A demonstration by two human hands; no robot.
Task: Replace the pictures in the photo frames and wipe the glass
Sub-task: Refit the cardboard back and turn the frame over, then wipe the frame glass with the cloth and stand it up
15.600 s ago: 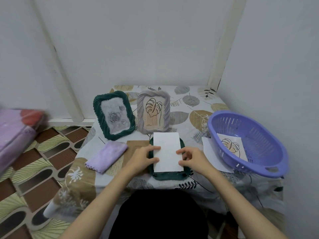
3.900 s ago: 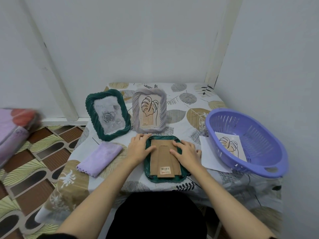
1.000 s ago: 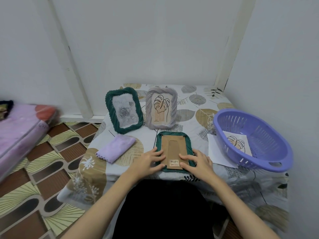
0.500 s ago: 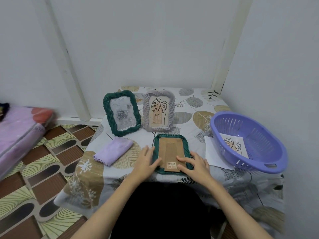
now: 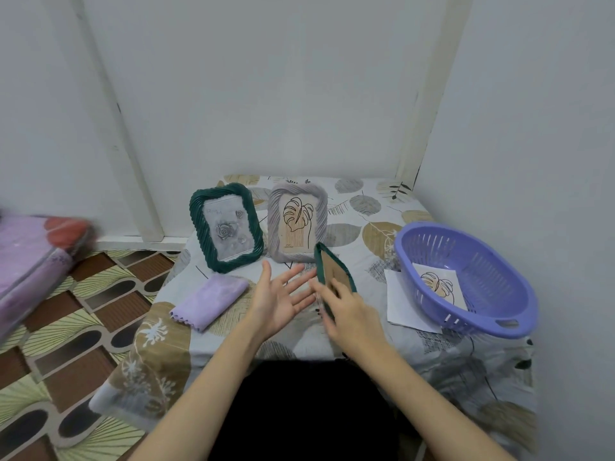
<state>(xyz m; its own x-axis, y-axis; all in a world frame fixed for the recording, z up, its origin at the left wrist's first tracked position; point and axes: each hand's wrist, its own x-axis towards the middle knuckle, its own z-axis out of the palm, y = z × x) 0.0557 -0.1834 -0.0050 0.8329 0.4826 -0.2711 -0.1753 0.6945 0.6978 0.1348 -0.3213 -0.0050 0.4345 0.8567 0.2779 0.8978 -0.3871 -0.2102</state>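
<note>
**Green frame tipped up on edge between two hands**

At the centre of the picture the right hand point(image 5: 349, 304) grips a dark green photo frame point(image 5: 332, 277) and holds it tilted up on its edge, cardboard back facing right and toward the camera. The fingers point(image 5: 327, 289) are closed around the frame's lower part, lying across the brown backing. Just to the left, the left hand point(image 5: 279, 294) is spread wide open, palm turned up and toward the frame, holding nothing; its fingertips reach close to the frame's front, though whether they touch it cannot be told.

Behind the hands, in the middle of the picture, two more frames stand upright on the leaf-patterned tablecloth point(image 5: 349, 211): another green frame point(image 5: 227, 227) with a grey rose picture on the left, and a grey frame point(image 5: 297, 222) with a line-drawn leaf beside it on the right. A folded lilac cloth point(image 5: 209, 301) lies left of centre, near the open hand. At the right of the picture a purple basket point(image 5: 466, 277) holds a leaf print point(image 5: 439, 287), and a white sheet point(image 5: 399, 301) sticks out from under the basket's near-left side.
</note>
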